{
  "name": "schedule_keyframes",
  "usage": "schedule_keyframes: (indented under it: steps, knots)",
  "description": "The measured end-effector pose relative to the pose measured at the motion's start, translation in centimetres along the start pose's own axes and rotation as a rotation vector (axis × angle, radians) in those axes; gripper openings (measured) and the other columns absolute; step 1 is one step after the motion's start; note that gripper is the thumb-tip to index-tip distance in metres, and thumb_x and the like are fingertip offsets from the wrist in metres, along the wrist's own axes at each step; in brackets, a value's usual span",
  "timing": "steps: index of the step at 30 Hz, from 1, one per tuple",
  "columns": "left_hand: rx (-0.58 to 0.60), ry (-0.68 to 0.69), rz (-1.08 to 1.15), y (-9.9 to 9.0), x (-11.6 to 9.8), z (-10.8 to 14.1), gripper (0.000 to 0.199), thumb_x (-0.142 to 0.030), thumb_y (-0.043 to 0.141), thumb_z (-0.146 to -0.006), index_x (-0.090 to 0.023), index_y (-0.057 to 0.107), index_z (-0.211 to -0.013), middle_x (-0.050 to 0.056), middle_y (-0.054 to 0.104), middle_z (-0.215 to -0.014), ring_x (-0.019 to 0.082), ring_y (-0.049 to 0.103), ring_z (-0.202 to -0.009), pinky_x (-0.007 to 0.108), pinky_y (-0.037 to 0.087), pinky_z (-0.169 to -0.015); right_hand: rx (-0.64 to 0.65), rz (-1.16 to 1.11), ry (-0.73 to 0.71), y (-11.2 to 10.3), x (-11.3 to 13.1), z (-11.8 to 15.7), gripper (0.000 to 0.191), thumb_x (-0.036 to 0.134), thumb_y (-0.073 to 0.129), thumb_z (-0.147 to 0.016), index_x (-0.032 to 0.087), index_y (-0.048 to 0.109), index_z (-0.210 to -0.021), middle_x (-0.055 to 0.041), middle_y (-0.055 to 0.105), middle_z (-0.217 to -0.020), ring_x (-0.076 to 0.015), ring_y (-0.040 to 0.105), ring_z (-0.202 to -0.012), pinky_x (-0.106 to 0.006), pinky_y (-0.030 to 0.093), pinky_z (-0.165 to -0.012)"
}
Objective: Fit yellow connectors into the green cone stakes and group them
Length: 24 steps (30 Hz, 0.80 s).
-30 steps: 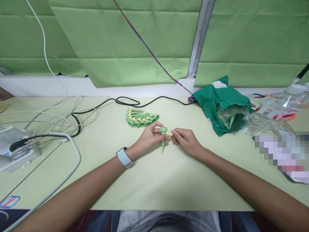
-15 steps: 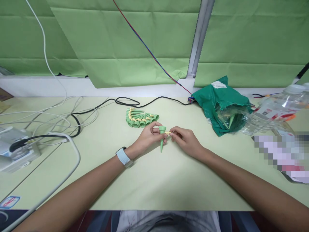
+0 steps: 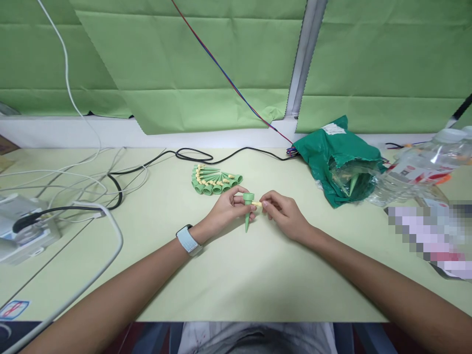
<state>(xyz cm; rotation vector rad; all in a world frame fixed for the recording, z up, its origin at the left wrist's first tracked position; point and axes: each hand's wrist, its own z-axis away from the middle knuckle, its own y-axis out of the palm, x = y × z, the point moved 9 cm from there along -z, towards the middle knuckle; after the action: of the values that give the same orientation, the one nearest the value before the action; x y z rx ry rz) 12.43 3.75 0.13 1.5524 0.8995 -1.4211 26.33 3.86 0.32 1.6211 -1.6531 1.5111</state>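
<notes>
Between the fingers of my left hand point(image 3: 230, 206) is a green plant watering spike point(image 3: 247, 223), held upright with its wide cap on top and its point down. A small yellow valve point(image 3: 256, 204) sticks out from its side toward the right. My right hand point(image 3: 283, 214) is closed, with thumb and fingertips pinched at the outer end of that valve. Just beyond my left hand, several like spikes point(image 3: 217, 188) with yellow valves lie fanned out on the table, open caps toward me.
On the right, a torn green bag point(image 3: 320, 152) shows another spike inside, beside clear plastic bottles point(image 3: 416, 167). White and black cables point(image 3: 120, 189) tangle at the left near a white power device point(image 3: 22, 231). The pale table point(image 3: 221, 290) ends in front of my body.
My right fingertips have shifted slightly at the yellow valve, showing a little more of it. The spike and my left hand stay in place.
</notes>
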Motion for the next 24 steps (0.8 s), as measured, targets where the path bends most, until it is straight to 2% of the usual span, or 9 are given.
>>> schedule_keyframes:
  steps: [2, 5, 9, 11, 13, 15, 17, 20, 24]
  knots:
    - [-0.002, 0.002, 0.006, 0.0, -0.1, 0.1, 0.037, -0.030, 0.082, -0.079, -0.021, 0.053, -0.099, -0.001, 0.066, -0.078, 0.019, 0.072, -0.072, 0.037, 0.057, -0.075, -0.035, 0.002, -0.068, -0.3, 0.6, 0.1, 0.014, 0.036, 0.061, -0.097, 0.023, 0.060, -0.101, -0.0007, 0.065, -0.084, -0.0145, 0.058, -0.068, -0.027, 0.045, -0.062]
    - [0.012, 0.003, 0.014, 0.2, -0.3, 0.1, 0.037, -0.030, 0.083, -0.079, -0.020, 0.053, -0.098, -0.001, 0.066, -0.078, 0.019, 0.071, -0.072, 0.036, 0.057, -0.075, -0.047, 0.075, -0.128, -0.4, 1.2, 0.1, 0.014, 0.034, 0.059, -0.098, 0.022, 0.062, -0.092, -0.0008, 0.064, -0.081, -0.0143, 0.057, -0.067, -0.028, 0.044, -0.063]
    - [0.023, -0.008, 0.027, 0.4, -0.1, 0.2, 0.036, -0.030, 0.083, -0.079, -0.020, 0.054, -0.099, 0.001, 0.068, -0.081, 0.018, 0.070, -0.072, 0.039, 0.058, -0.077, 0.009, 0.158, -0.082, 0.1, 0.9, 0.0, 0.038, 0.033, 0.043, -0.107, 0.021, 0.060, -0.075, 0.0004, 0.063, -0.070, -0.0139, 0.056, -0.064, -0.029, 0.041, -0.065]
    - [0.015, -0.009, 0.036, 0.3, -0.1, 0.2, 0.037, -0.031, 0.083, -0.078, -0.020, 0.055, -0.099, 0.002, 0.069, -0.083, 0.019, 0.070, -0.072, 0.040, 0.058, -0.078, -0.037, 0.186, -0.095, -0.3, 1.0, 0.0, 0.034, 0.032, 0.043, -0.106, 0.021, 0.061, -0.080, -0.0008, 0.065, -0.076, -0.0151, 0.058, -0.070, -0.030, 0.042, -0.069]
    - [0.014, -0.005, 0.039, 0.3, -0.2, 0.2, 0.037, -0.031, 0.083, -0.078, -0.020, 0.055, -0.099, 0.002, 0.069, -0.082, 0.019, 0.071, -0.073, 0.040, 0.058, -0.078, -0.082, 0.202, -0.150, -0.8, 1.6, 0.1, 0.019, 0.032, 0.051, -0.103, 0.022, 0.062, -0.092, -0.0029, 0.067, -0.086, -0.0168, 0.060, -0.078, -0.030, 0.044, -0.071]
    - [0.025, -0.002, 0.034, 0.4, -0.2, 0.2, 0.036, -0.031, 0.083, -0.079, -0.019, 0.055, -0.098, 0.001, 0.069, -0.081, 0.019, 0.071, -0.073, 0.039, 0.058, -0.078, -0.068, 0.230, -0.231, -0.6, 2.4, 0.3, 0.011, 0.032, 0.057, -0.100, 0.022, 0.062, -0.099, -0.0046, 0.066, -0.092, -0.0178, 0.061, -0.081, -0.030, 0.045, -0.070]
    - [0.038, -0.007, 0.027, 0.6, -0.2, 0.2, 0.035, -0.031, 0.082, -0.080, -0.019, 0.055, -0.099, 0.002, 0.070, -0.081, 0.019, 0.071, -0.073, 0.039, 0.058, -0.078, -0.026, 0.296, -0.286, -0.2, 2.8, 0.4, 0.014, 0.031, 0.053, -0.102, 0.022, 0.061, -0.095, -0.0050, 0.065, -0.088, -0.0184, 0.060, -0.080, -0.030, 0.044, -0.071]
    - [0.042, -0.015, 0.034, 0.6, -0.2, 0.3, 0.036, -0.032, 0.083, -0.079, -0.019, 0.056, -0.099, 0.001, 0.070, -0.080, 0.019, 0.071, -0.073, 0.039, 0.058, -0.079, 0.003, 0.419, -0.281, 0.3, 2.8, 0.4, 0.031, 0.029, 0.039, -0.107, 0.022, 0.059, -0.085, -0.0048, 0.063, -0.079, -0.0188, 0.058, -0.075, -0.032, 0.041, -0.070]
    - [0.033, -0.017, 0.050, 0.5, -0.3, 0.3, 0.036, -0.031, 0.084, -0.078, -0.019, 0.056, -0.097, 0.001, 0.070, -0.080, 0.019, 0.071, -0.073, 0.039, 0.058, -0.079, -0.047, 0.564, -0.338, 0.1, 3.5, 0.6, 0.022, 0.035, 0.044, -0.106, 0.020, 0.060, -0.100, -0.0083, 0.068, -0.089, -0.0208, 0.060, -0.081, -0.033, 0.039, -0.069]
